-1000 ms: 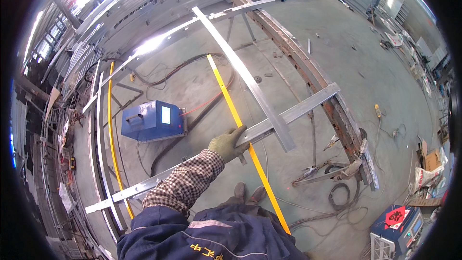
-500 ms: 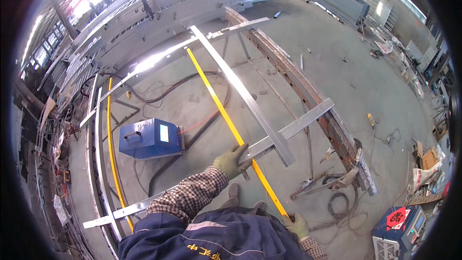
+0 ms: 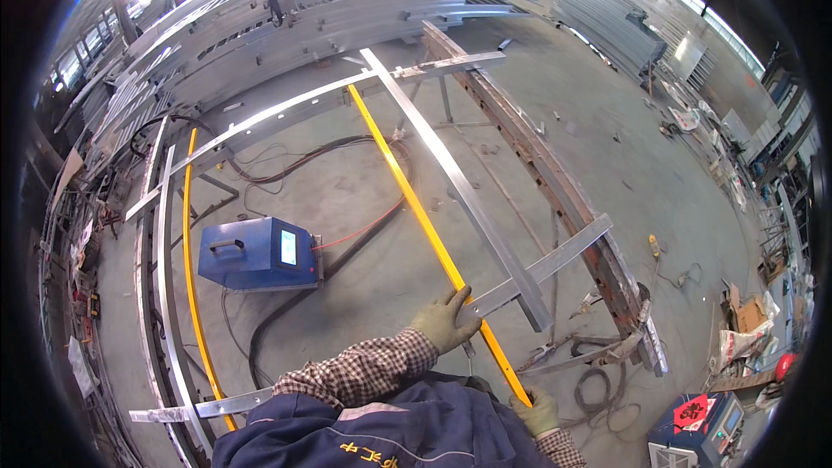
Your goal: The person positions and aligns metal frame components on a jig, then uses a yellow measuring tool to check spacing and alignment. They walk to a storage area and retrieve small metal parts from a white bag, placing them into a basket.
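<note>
My left hand, in a pale green work glove, closes on a yellow bar where it meets the left end of a silver cross tube. Its fingertips lie on top of this meeting place. My right hand, also gloved, grips the bar's near end close to my body. The bar's far end reaches a long silver rail across the back. To the right of the bar, a silver square tube runs from that rail to the cross tube, overhanging it at the near end.
A rusty steel beam supports the frame's right side. At left, a second yellow bar runs beside silver rails. A blue machine with a screen stands on the floor among cables. Another blue machine sits lower right.
The whole view has shifted slightly, with the frame sitting a little lower in the picture. Both hands stay at the same places on the yellow bar.
</note>
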`<state>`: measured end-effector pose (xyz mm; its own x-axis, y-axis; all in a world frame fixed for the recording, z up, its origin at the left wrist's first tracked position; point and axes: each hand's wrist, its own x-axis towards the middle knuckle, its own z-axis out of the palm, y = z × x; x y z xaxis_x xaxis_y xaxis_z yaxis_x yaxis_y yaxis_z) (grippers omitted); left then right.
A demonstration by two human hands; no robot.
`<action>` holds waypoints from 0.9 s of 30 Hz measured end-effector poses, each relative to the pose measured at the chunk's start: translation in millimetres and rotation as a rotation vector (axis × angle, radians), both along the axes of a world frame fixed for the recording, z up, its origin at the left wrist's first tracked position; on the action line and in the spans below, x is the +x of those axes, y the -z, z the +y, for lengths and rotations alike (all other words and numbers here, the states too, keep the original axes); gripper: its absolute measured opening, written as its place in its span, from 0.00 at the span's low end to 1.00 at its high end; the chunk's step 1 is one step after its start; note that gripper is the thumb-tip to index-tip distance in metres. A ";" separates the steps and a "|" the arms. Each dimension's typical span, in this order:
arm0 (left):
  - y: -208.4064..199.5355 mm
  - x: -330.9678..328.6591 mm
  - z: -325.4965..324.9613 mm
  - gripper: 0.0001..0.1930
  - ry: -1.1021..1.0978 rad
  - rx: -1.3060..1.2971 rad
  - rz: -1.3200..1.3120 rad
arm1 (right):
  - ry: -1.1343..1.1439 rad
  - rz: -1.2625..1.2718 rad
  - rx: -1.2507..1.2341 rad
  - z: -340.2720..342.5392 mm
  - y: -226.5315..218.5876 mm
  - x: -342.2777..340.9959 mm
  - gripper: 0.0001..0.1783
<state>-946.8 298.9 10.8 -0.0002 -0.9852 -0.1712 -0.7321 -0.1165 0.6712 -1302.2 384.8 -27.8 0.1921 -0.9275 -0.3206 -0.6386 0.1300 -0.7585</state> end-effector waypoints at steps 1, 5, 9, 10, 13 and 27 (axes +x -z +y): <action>-0.3 0.4 -0.5 0.44 0.002 -0.006 -0.024 | 0.016 0.067 0.025 -1.4 -6.9 4.1 0.19; -2.9 1.5 -2.2 0.44 0.014 0.020 0.017 | -0.040 0.246 -0.006 -6.7 -24.8 12.4 0.20; -5.0 1.7 -2.5 0.44 0.021 0.047 0.029 | -0.074 0.231 -0.113 -9.9 -25.2 12.9 0.19; -4.8 1.4 -2.7 0.43 0.027 0.039 0.009 | -0.087 0.256 -0.111 -10.2 -24.1 11.6 0.19; -2.3 0.6 -2.6 0.43 0.024 0.030 0.018 | -0.113 0.302 -0.114 -8.8 -18.0 5.9 0.18; -3.1 -1.0 -2.9 0.43 -0.008 0.054 0.052 | -0.142 0.299 -0.171 -3.0 34.8 -27.2 0.26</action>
<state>-947.8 296.0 13.8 -0.0029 -0.9746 -0.2241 -0.6954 -0.1591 0.7008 -1329.3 381.8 -62.6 0.2442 -0.9433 -0.2247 -0.8378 -0.0885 -0.5388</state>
